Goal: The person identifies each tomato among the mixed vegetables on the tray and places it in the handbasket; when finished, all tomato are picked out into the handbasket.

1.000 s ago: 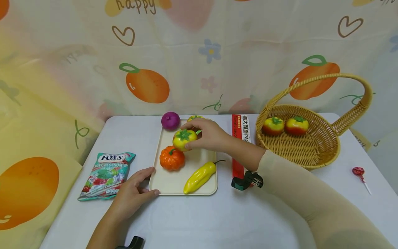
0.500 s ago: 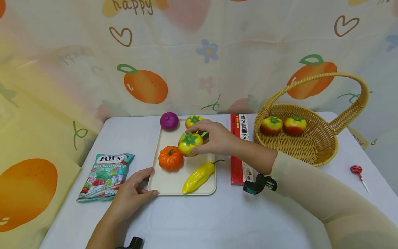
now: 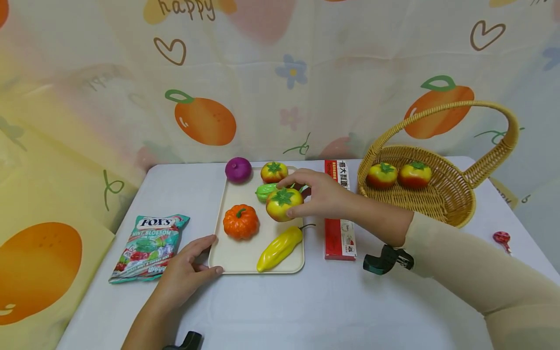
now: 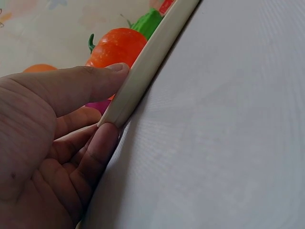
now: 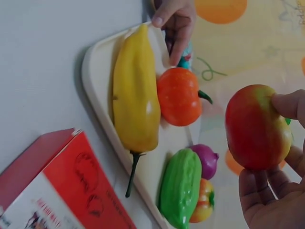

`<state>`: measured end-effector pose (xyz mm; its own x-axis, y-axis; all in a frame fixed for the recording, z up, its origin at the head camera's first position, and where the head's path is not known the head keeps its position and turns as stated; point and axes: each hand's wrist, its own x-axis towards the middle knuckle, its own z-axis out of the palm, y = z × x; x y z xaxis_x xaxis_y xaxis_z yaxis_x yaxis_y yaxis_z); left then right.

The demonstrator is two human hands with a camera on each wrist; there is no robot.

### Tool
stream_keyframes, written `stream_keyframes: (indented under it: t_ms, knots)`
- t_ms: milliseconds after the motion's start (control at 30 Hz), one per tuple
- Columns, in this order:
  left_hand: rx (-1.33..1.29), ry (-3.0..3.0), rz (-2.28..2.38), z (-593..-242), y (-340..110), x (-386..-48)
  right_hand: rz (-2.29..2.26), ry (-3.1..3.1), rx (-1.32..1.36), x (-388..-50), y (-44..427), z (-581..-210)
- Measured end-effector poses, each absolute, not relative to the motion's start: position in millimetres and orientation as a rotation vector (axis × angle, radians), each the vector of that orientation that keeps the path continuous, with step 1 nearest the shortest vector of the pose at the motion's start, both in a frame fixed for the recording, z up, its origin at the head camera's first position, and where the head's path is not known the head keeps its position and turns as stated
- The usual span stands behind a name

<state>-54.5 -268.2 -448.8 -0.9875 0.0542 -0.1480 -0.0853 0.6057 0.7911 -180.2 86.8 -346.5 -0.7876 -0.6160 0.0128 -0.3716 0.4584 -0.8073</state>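
Note:
My right hand (image 3: 321, 194) grips a yellow-red tomato (image 3: 284, 204) above the right part of the cream tray (image 3: 232, 262); the right wrist view shows the tomato (image 5: 257, 126) between thumb and fingers. My left hand (image 3: 188, 270) holds the tray's lower left corner, thumb on the rim (image 4: 138, 76). On the tray are an orange pumpkin (image 3: 241, 222), a yellow pepper (image 3: 280, 249), another tomato (image 3: 274, 172) and a green vegetable (image 3: 265, 192), partly hidden behind the held tomato. A purple onion (image 3: 238, 170) sits at the upper left corner.
A wicker basket (image 3: 420, 209) at the right holds two tomatoes (image 3: 382, 175), its tall handle arching over it. A red and white box (image 3: 340, 243) lies between tray and basket, under my right forearm. A candy bag (image 3: 146, 248) lies left, a lollipop (image 3: 501, 237) far right.
My right hand has moved right with the tomato, from over the pumpkin to the tray's right side, uncovering the rear tomato and part of the green vegetable. My left hand has stayed on the tray.

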Motion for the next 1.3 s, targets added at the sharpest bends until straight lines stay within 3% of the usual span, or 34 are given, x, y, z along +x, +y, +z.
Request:
stream_keyframes:
  t_ms: [600, 1300]
  knots:
    - [-0.034, 2.669, 1.325, -448.3, -267.4, -54.5, -1.158, 2.451, -0.911, -172.5, 127.4, -345.5]
    - [-0.052, 2.666, 1.309, -447.6, -267.6, -53.1, -1.151, 2.489, -0.705, -160.4, 166.0, -351.1]
